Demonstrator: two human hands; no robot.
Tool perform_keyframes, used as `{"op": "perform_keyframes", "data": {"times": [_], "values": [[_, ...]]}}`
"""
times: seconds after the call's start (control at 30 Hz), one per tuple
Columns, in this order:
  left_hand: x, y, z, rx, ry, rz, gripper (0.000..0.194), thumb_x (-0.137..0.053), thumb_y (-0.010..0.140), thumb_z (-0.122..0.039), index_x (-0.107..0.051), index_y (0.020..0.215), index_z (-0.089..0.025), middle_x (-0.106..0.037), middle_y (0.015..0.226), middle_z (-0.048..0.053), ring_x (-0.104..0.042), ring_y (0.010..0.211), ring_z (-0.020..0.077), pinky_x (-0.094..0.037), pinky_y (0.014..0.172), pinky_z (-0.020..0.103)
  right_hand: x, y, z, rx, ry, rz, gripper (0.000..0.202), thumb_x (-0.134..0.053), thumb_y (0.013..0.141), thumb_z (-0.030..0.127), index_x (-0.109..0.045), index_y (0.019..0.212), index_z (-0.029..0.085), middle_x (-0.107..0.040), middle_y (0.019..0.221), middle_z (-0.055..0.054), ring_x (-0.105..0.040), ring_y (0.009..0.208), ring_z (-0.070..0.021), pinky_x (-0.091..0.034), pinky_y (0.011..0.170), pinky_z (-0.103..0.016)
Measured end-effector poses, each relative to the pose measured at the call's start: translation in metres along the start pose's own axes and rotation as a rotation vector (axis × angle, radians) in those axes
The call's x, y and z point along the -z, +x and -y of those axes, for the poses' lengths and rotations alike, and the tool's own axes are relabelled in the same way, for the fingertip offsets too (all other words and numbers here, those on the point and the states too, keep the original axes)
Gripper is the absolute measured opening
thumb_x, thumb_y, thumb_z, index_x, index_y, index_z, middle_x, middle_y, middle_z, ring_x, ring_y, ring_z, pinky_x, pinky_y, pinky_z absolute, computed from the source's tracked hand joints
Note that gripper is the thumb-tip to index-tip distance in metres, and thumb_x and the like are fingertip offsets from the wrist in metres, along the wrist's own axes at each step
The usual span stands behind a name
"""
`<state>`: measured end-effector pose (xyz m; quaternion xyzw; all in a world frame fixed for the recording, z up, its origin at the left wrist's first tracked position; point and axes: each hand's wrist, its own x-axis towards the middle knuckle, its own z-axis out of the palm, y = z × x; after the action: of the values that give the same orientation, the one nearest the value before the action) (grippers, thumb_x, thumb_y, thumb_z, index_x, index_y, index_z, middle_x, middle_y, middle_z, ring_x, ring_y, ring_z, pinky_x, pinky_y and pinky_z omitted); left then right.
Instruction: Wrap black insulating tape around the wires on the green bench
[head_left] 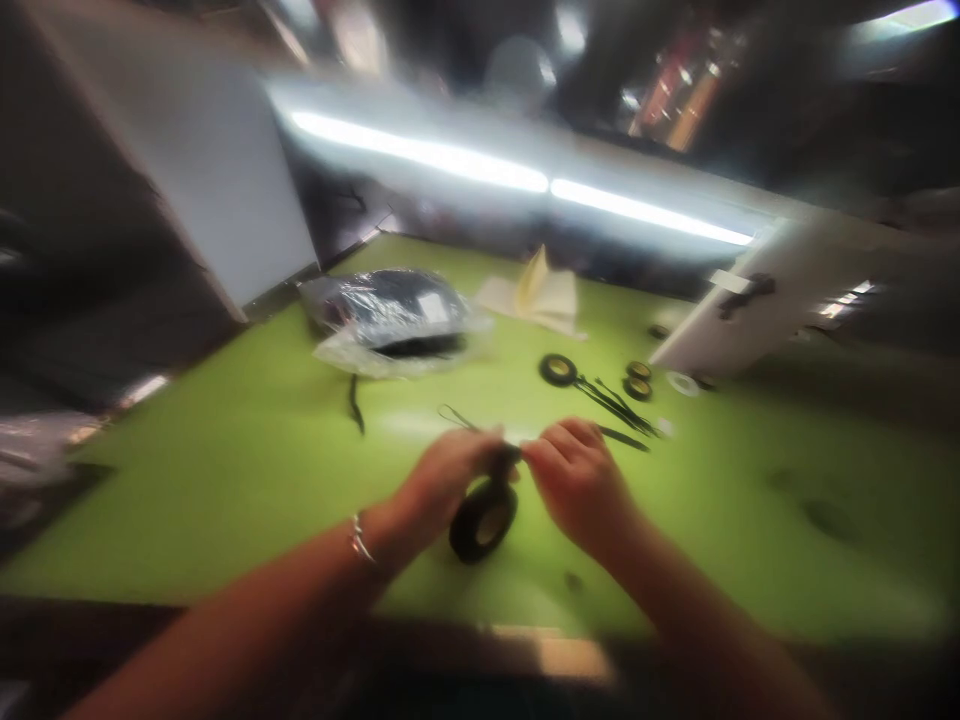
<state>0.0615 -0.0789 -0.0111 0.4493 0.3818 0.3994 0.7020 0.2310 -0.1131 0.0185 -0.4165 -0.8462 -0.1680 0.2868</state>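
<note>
Both hands meet above the near middle of a green table. My left hand (457, 465), with a bracelet at the wrist, is closed around a thin dark strip (513, 453). At the other end of that strip, the fingers of my right hand (574, 475) pinch together. A roll of black tape (463, 530) hangs just below my left fingers; whether it joins the strip is hidden. Beyond my left hand a thin dark loop (452, 414) sticks out. Blur smears the fine detail between the fingertips.
On the green table (225, 460) lie a clear plastic bag (405, 300) with dark contents, a dark strap piece (355, 405), papers (536, 295), several tape rolls (559, 370) and dark strips (611, 400). White panels (720, 310) stand at both sides, under a light tube (420, 152).
</note>
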Motion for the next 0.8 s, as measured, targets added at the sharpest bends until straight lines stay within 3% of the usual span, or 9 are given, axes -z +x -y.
{"op": "perform_keyframes", "data": {"times": [0.2, 0.57, 0.73, 0.8], "values": [[0.001, -0.001, -0.003, 0.046, -0.026, 0.040, 0.047, -0.064, 0.076, -0.055, -0.072, 0.072, -0.009, -0.070, 0.066, 0.011, -0.062, 0.063, 0.0190, -0.046, 0.064, 0.029, -0.001, 0.000, 0.000, 0.024, -0.099, -0.052, 0.015, -0.053, 0.087, 0.012, -0.061, 0.077, 0.019, -0.053, 0.064, -0.003, -0.046, 0.073, -0.0188, -0.036, 0.073, -0.033], [0.008, 0.000, -0.010, -0.029, 0.043, 0.105, 0.032, -0.071, 0.075, -0.043, -0.074, 0.074, -0.011, -0.072, 0.070, 0.010, -0.063, 0.065, 0.0173, -0.046, 0.065, 0.028, -0.006, -0.004, -0.017, 0.192, 0.011, -0.127, 0.021, -0.057, 0.085, 0.007, -0.063, 0.100, 0.020, -0.064, 0.081, -0.004, -0.053, 0.087, -0.0191, -0.043, 0.082, -0.034], [0.009, 0.002, -0.011, -0.099, 0.146, 0.068, 0.026, -0.073, 0.073, -0.039, -0.075, 0.080, -0.014, -0.074, 0.075, 0.009, -0.067, 0.077, 0.0217, -0.050, 0.075, 0.032, -0.005, -0.002, -0.020, 0.061, 0.136, -0.054, 0.009, -0.058, 0.085, 0.014, -0.062, 0.086, 0.021, -0.062, 0.077, -0.003, -0.054, 0.084, -0.0191, -0.046, 0.079, -0.035], [0.008, 0.003, -0.010, -0.130, 0.210, 0.036, 0.026, -0.073, 0.073, -0.039, -0.075, 0.079, -0.015, -0.074, 0.077, 0.008, -0.068, 0.079, 0.0227, -0.050, 0.077, 0.032, -0.004, -0.001, -0.019, -0.014, 0.212, -0.026, 0.011, -0.059, 0.084, 0.019, -0.062, 0.095, 0.019, -0.063, 0.086, -0.005, -0.055, 0.086, -0.0200, -0.047, 0.080, -0.037]]}}
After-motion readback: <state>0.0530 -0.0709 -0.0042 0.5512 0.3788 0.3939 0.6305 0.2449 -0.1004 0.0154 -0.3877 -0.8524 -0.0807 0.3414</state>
